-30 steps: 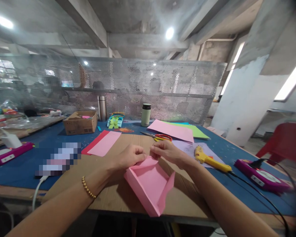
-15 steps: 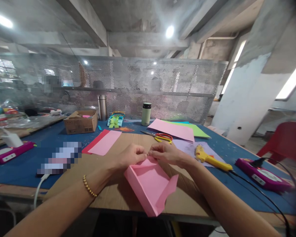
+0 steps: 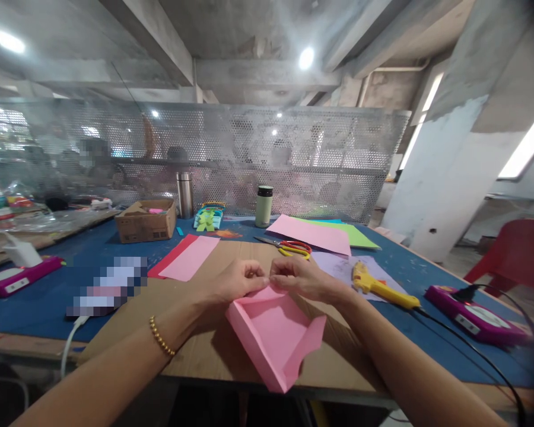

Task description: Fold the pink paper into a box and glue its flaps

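A pink paper box [image 3: 273, 332] with folded-up walls is tilted over the cardboard sheet [image 3: 191, 350], one corner pointing at me. My left hand [image 3: 242, 279] pinches its far edge from the left, fingers closed. Right beside it, my right hand [image 3: 296, 277] pinches the same far edge, the fingertips of both hands almost meeting. The paper between the fingertips is mostly hidden. On the box's right side a wall flap stands loose and flares outward. Scissors [image 3: 289, 246] with red and yellow handles lie just beyond my right hand.
Right of my hands lies a yellow glue gun [image 3: 382, 287] with a black cord, near a purple power strip [image 3: 474, 317]. Pink paper [image 3: 309, 234] lies behind. A green bottle [image 3: 264, 207], steel flask [image 3: 185, 196] and cardboard box [image 3: 146, 222] stand at the back. A phone [image 3: 111, 287] lies left.
The pink box has shifted very slightly right, its loose flap with it. Both hands keep their pinch on its far edge.
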`<state>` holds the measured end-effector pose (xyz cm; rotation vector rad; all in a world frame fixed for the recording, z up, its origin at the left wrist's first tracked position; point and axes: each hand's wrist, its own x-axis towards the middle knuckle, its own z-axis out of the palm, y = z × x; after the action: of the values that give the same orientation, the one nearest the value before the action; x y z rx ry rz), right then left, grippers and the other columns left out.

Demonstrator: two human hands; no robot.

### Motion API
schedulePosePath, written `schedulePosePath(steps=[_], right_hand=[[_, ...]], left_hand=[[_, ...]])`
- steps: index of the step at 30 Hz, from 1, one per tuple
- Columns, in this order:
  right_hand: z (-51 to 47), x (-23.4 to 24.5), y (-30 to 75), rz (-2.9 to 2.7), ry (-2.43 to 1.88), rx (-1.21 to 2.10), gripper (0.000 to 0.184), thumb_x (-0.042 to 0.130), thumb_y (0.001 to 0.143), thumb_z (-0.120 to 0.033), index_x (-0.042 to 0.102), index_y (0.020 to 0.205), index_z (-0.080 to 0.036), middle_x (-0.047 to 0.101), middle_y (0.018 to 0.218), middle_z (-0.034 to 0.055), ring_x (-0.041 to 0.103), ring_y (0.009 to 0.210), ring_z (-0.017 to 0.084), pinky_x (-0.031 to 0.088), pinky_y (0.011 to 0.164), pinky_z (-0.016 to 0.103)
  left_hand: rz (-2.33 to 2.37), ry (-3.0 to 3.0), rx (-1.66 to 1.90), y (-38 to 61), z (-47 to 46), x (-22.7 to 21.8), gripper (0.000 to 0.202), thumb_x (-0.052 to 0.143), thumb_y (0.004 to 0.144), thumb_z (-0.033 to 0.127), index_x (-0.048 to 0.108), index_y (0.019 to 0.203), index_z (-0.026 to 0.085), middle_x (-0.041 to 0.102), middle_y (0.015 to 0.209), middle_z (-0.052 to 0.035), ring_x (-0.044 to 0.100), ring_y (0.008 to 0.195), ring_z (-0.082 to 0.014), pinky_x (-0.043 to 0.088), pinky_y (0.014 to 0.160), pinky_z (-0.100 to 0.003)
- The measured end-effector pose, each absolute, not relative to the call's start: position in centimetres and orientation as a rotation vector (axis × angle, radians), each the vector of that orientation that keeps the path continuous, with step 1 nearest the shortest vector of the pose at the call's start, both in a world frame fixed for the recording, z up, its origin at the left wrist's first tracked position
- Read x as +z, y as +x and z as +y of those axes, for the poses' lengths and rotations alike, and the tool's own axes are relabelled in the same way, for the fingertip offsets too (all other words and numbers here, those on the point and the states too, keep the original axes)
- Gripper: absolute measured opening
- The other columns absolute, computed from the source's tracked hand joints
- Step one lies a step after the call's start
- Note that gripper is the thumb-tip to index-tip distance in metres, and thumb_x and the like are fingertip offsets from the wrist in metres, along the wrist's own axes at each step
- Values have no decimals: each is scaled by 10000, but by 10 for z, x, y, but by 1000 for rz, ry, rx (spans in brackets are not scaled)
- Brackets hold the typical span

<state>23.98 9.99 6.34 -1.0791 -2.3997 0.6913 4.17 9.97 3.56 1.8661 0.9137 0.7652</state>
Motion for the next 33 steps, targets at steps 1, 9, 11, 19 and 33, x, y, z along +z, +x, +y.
schedulePosePath(steps=[1, 9, 11, 19, 33], right_hand=[[99, 64, 240, -2410, -1090, 671, 104, 522, 757, -190, 545, 658, -168, 540, 636, -17, 455, 619, 117, 318, 553, 235], [103, 60, 241, -2396, -1054, 722, 179, 532, 810, -228, 526, 640, -171, 488, 607, -31, 425, 588, 105, 309, 539, 236], [109, 59, 247, -2318, -1013, 779, 269, 509, 874, -322, 553, 659, -168, 506, 622, -21, 455, 599, 109, 347, 560, 242], [125, 58, 273, -1710, -1110, 1038, 283, 643, 807, -408, 676, 853, -131, 655, 790, 51, 591, 716, 137, 455, 633, 254], [119, 41, 255, -1685, -1117, 1037, 393, 605, 810, -577, 601, 820, -184, 640, 819, 60, 567, 730, 191, 461, 641, 299]], left_hand=[[922, 1895, 757, 41, 100, 36, 304, 601, 742, 456, 520, 676, 170, 463, 543, 47, 379, 505, -91, 257, 499, -239], [885, 1885, 844, 43, 104, 28, 278, 589, 740, 422, 511, 642, 175, 413, 539, 62, 350, 506, -88, 245, 493, -231], [955, 1847, 900, 43, 105, 29, 266, 599, 734, 422, 563, 680, 164, 443, 551, 56, 372, 520, -93, 272, 506, -228], [1200, 1453, 1579, 31, 129, 25, 296, 593, 710, 413, 662, 794, 138, 653, 802, -43, 552, 731, -163, 408, 642, -245], [1153, 1587, 1403, 45, 122, 14, 157, 610, 682, 309, 547, 699, 167, 538, 674, 29, 479, 633, -118, 367, 571, -221]])
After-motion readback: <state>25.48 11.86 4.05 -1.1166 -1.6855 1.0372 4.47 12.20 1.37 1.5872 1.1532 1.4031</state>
